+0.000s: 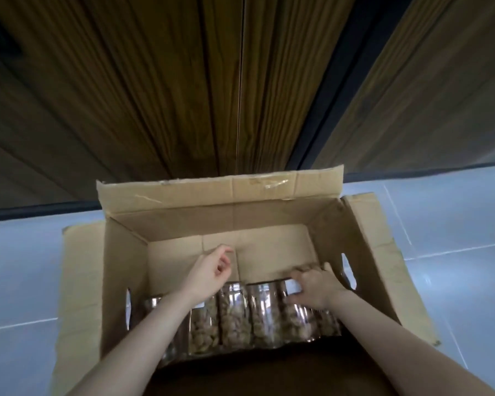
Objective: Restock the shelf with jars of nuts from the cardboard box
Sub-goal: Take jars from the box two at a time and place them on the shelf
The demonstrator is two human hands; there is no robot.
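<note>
Head view, looking down into the open box (269,218), flaps folded out, on a pale tiled floor (17,267). Dark wood panelling (183,81) rises beyond the far flap.

Jars (235,318): a row of clear jars of nuts lies on its side along the near wall of the box. Long axes run near-to-far, all parallel, side by side and touching. Lid ends point toward the far wall; the lids look dark, though blur makes this uncertain. Bases point toward the person and are cut off by the dark near edge. Far half of the box floor is bare cardboard. At least four jars are countable; ends of the row are hidden under the forearms.

Left hand (212,267): raised over the box floor just beyond the jar tops, fingers loosely curled, thumb and fingertips near each other, holding nothing. Not touching a jar.

Right hand (312,287): on the far end of the rightmost visible jar (295,312), near the right wall. Fingers curl over the lid end, thumb on the near side; it grips the jar. The jar lies flat in the row.

Slot handles (345,261) are cut in both side walls.
</note>
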